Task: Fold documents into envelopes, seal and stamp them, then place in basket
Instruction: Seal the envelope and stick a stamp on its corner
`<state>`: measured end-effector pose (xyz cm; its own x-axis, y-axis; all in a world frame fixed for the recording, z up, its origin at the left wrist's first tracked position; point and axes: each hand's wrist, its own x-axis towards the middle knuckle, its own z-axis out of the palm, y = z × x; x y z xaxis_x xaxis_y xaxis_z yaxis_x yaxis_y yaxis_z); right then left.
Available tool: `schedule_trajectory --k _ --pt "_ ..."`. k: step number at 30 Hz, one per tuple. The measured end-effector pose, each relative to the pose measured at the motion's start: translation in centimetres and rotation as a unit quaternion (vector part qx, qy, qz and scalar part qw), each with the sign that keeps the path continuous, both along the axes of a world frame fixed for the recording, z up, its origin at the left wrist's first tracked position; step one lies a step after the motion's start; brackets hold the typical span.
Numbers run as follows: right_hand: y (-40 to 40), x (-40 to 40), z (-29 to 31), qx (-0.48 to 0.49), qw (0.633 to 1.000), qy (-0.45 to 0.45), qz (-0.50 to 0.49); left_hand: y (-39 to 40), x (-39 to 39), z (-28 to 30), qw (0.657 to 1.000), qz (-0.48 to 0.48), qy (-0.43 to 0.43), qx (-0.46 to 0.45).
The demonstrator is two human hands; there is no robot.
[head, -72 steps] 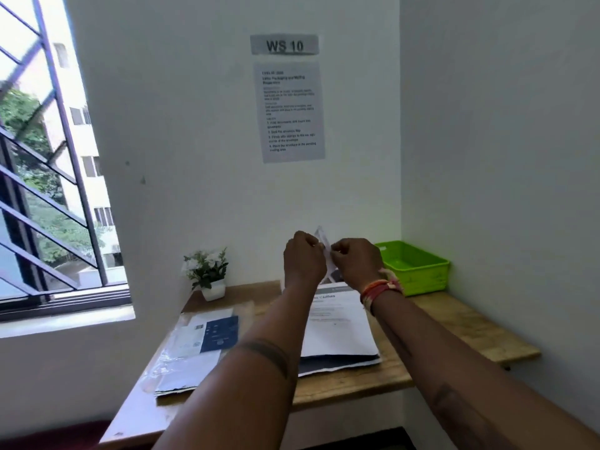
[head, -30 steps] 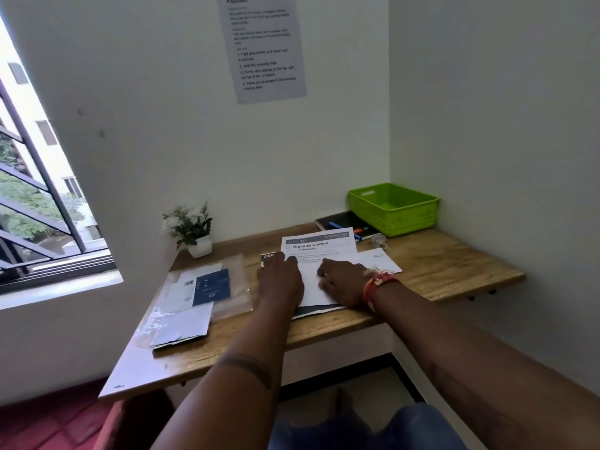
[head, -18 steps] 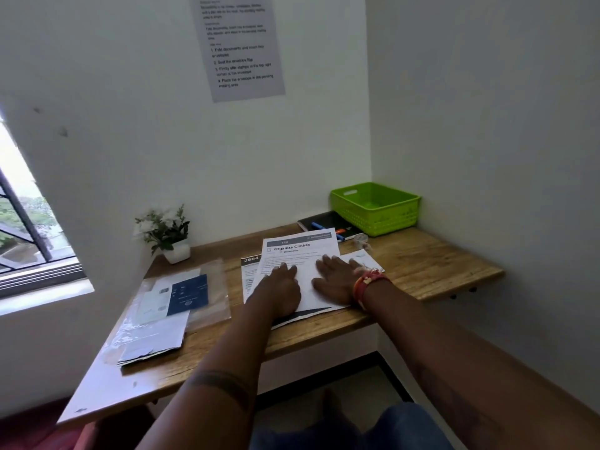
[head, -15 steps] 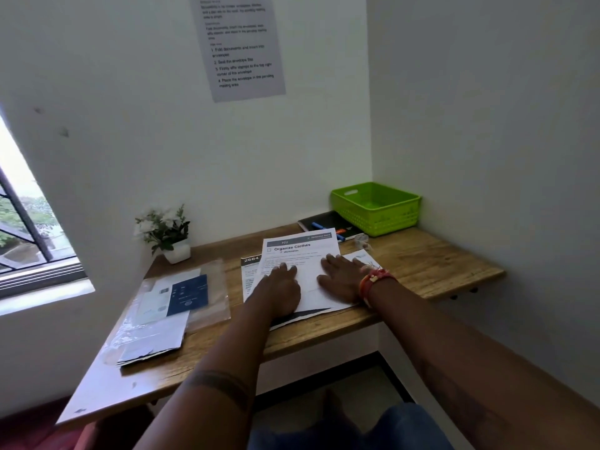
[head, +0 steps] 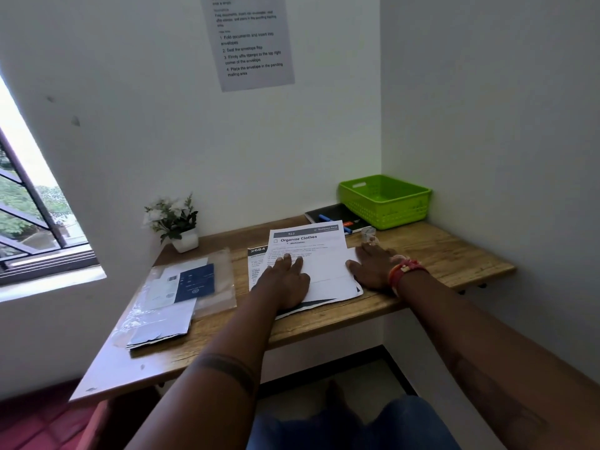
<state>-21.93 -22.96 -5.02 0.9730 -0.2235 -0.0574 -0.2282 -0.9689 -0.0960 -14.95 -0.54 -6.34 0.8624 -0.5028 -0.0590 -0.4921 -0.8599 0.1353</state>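
Note:
A white printed document headed "Organize Clothes" (head: 319,254) tops a stack of sheets in the middle of the wooden desk (head: 438,254). My left hand (head: 285,280) lies flat on its left part, fingers straight. My right hand (head: 373,266) rests flat at the stack's right edge, partly on the desk. A clear plastic sleeve with white and dark blue envelopes (head: 181,287) lies at the left. The green basket (head: 386,199) stands in the far right corner; I see nothing inside it.
A small potted plant (head: 175,222) stands against the back wall. A black notebook with a blue pen (head: 334,216) lies beside the basket, and a small clear tape roll (head: 368,233) sits just beyond my right hand. Walls close the desk behind and to the right.
Both hands came down from holding a small paper in the air onto the stack. Since half a second ago, my right hand has slid right to the stack's edge.

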Motion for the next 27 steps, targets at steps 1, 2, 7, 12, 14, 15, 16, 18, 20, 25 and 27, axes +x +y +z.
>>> schedule_trajectory --k 1,2,7,12,14,15,16,18,20,25,27 --pt "0.0 -0.3 0.1 -0.001 1.0 0.002 -0.001 0.0 0.0 0.0 1.0 0.001 0.0 0.001" --pt "0.0 -0.5 0.2 0.002 1.0 0.002 -0.003 0.0 0.0 0.0 1.0 0.002 0.0 0.004" --pt "-0.4 -0.2 -0.2 0.0 1.0 -0.004 -0.002 0.0 0.0 0.1 1.0 0.002 0.002 0.014" --pt "-0.7 0.1 -0.4 -0.024 1.0 -0.009 0.011 -0.2 0.5 0.2 1.0 0.001 0.022 0.022" --pt "-0.7 -0.4 -0.4 -0.015 0.998 -0.061 0.013 -0.7 0.8 0.7 0.999 0.015 0.044 0.022" --pt "-1.0 -0.4 -0.5 -0.007 0.994 -0.109 0.011 -1.2 0.9 1.1 0.998 0.023 0.048 0.021" --pt "-1.5 -0.3 -0.6 -0.002 0.988 -0.155 0.009 -1.7 0.9 1.6 0.999 0.028 0.034 0.021" --pt "-2.8 0.0 -0.4 0.039 0.967 -0.253 -0.008 -3.3 0.7 2.5 0.999 0.024 -0.039 0.009" --pt "-4.6 0.3 0.1 0.089 0.941 -0.325 -0.033 -5.3 0.5 2.9 0.994 0.002 -0.096 -0.058" --pt "-8.2 2.5 0.5 0.092 0.958 -0.268 -0.042 -11.2 1.7 2.9 0.973 -0.084 -0.121 -0.176" --pt "-9.0 3.6 0.4 0.094 0.959 -0.265 -0.033 -12.8 2.5 2.5 0.966 -0.106 -0.114 -0.205"
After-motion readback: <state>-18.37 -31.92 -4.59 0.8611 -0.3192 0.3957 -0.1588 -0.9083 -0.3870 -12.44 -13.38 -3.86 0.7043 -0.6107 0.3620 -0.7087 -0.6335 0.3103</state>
